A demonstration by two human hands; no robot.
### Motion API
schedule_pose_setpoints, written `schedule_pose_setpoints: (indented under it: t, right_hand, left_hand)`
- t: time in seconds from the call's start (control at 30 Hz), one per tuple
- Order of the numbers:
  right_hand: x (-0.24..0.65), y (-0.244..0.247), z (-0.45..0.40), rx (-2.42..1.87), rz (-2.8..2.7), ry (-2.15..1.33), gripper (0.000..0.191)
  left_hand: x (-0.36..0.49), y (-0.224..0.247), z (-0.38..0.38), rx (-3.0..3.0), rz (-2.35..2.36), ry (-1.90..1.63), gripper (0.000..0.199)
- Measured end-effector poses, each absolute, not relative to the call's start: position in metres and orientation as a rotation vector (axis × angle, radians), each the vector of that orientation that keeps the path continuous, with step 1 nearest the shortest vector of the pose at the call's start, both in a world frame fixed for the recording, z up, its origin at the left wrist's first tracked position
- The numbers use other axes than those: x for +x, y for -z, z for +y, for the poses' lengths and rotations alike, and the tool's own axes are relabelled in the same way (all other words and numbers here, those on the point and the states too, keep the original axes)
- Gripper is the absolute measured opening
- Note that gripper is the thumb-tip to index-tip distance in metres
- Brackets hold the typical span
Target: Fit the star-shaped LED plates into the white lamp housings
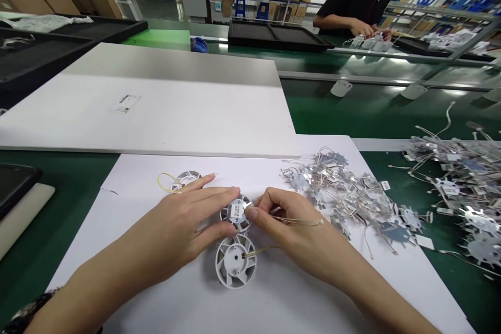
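Observation:
A small white round fan frame with a silver disc and a printed label at its centre is between my hands. My left hand grips its left side, thumb below and fingers above. My right hand pinches its right edge with thumb and forefinger, and pale thin wires stick out across that hand. Just below lies a second white spoked fan frame, with a yellowish wire running right. Behind my left fingers, a third fan frame with a looped yellow wire is partly hidden.
Silver star-shaped metal plates with wires lie in a pile to my right, with another heap beyond. A large white board spans the back left. Across the bench, a co-worker's hands handle white parts near a black tray.

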State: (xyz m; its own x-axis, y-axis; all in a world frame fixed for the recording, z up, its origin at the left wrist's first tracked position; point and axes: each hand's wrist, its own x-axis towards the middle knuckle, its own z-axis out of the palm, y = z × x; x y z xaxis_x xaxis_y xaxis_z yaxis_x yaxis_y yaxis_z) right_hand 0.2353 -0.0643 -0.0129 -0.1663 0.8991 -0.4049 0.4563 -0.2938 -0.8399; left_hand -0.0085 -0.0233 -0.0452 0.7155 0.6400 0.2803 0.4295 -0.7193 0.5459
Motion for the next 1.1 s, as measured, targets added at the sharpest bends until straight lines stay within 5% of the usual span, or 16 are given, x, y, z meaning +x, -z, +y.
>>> schedule_pose_setpoints:
  t: [0.47,1.1]
  right_hand:
    - [0.234,0.013,-0.064,-1.694,-1.552,-1.468,0.036]
    - [0.231,0.012,-0.064,-1.706,-1.561,-1.467,0.032]
  left_hand:
    - [-0.007,0.035,-0.020,2.601,0.792,-0.531,0.049]
    - [-0.007,0.022,-0.018,2.646,0.801,-0.479,0.033]
